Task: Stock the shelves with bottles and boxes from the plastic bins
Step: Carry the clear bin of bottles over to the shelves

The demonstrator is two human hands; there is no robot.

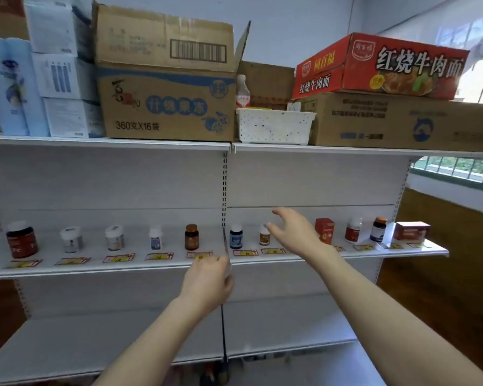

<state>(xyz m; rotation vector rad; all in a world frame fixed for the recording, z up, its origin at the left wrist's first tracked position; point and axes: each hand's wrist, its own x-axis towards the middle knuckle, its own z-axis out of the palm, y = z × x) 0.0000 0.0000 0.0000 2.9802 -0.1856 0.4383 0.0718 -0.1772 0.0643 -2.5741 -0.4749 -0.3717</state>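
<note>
While both bare arms reach toward the white metal middle shelf (346,253), the right hand (293,232) hovers with fingers spread wide and empty, just beside the small white-capped bottle with an orange-brown label (264,235); that bottle lies directly to the left of the fingertips, upright, its long axis vertical, so the right hand is plainly the nearer one; the left hand (207,282) sits lower, at the shelf's front lip where the two bays meet, fingers curled loosely, and whether it grips the edge or holds anything I cannot tell. Along the same shelf stands a row of small goods, well spaced, each behind a yellow-and-red price tag: a dark blue bottle with a white cap (236,236) beside the orange-labelled one, an amber brown bottle (192,237) further left, a red upright carton (324,230) just right of the wrist; the labels are too blurred to read. No plastic bin of stock shows below; only a white perforated basket (275,125) rests on the top shelf between cardboard boxes. My guess is the hand is adjusting or has just set down the small bottle.
</note>
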